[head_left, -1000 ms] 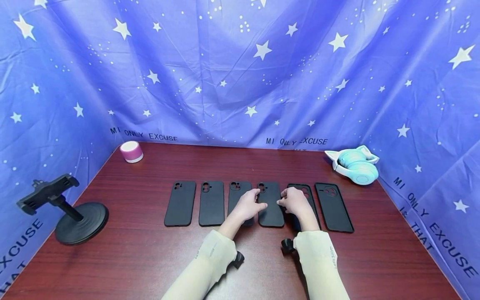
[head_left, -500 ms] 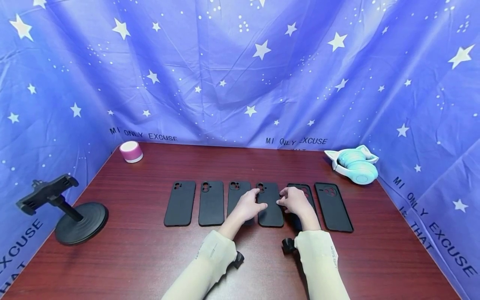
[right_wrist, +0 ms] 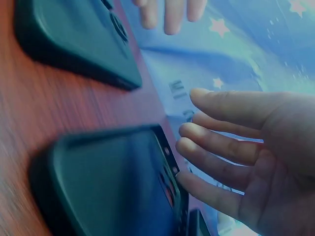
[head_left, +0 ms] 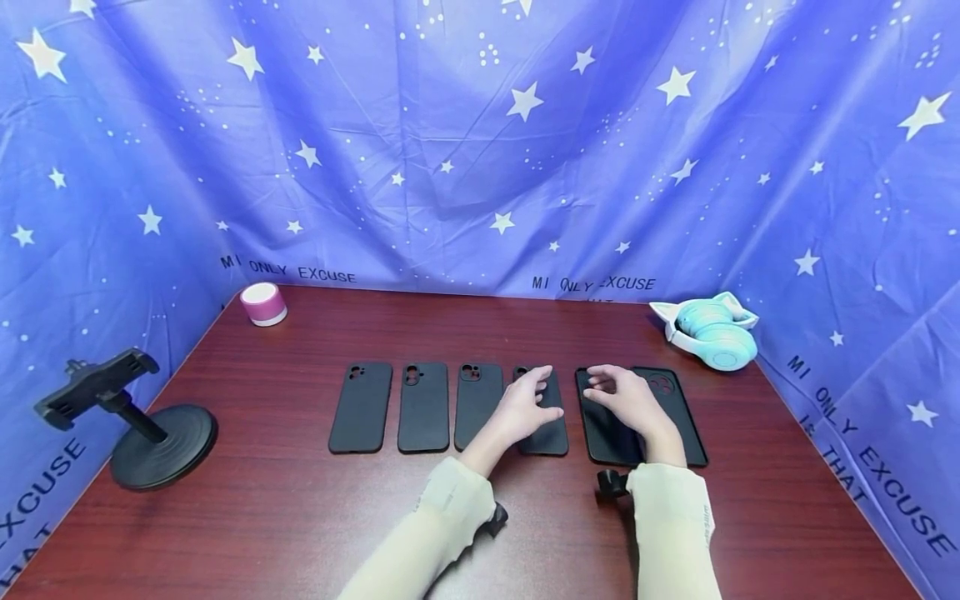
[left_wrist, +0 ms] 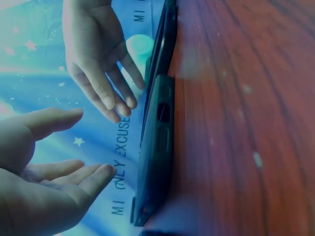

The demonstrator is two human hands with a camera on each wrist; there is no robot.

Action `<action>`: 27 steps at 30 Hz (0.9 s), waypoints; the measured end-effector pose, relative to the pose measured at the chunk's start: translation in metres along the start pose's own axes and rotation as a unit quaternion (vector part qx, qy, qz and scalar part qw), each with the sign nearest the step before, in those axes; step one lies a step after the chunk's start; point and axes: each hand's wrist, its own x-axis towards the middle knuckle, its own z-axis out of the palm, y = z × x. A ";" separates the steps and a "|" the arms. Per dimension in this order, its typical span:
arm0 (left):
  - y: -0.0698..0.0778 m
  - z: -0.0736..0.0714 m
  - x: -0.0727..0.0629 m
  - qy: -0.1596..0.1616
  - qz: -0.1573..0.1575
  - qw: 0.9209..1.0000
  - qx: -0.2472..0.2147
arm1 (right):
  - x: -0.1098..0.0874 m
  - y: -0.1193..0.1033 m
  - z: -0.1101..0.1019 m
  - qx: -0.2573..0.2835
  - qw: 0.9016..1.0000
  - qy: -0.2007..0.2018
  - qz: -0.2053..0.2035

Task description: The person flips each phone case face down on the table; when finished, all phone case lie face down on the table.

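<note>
Six black phone cases, several of them back up, lie in a row across the table. My left hand point(head_left: 521, 410) hovers with thumb and fingers apart over the fourth phone case point(head_left: 549, 442), partly covering it. My right hand point(head_left: 630, 404) is over the fifth phone case point(head_left: 609, 437), which lies hollow side up; its fingers are loosely bent. Nothing is held in either hand. In the right wrist view, the right hand point(right_wrist: 256, 152) is beside the fifth case's rim point(right_wrist: 172, 162). The left wrist view shows the fourth case's edge point(left_wrist: 160, 142) flat on the table.
Left of the hands lie three more phone cases, the nearest point(head_left: 476, 408) close by the left forearm. The sixth phone case point(head_left: 686, 417) is at the right end. A black phone stand point(head_left: 163, 446), a pink-and-white cylinder point(head_left: 264, 305) and cat-ear headphones point(head_left: 712, 333) stand farther out.
Both hands have moved to the right, the left from between the third and fourth cases onto the fourth, the right farther over the fifth. The cases stay in place.
</note>
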 end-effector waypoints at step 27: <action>0.010 0.047 0.014 -0.036 -0.061 0.997 0.025 | -0.017 0.030 -0.020 0.003 0.996 -0.030 0.085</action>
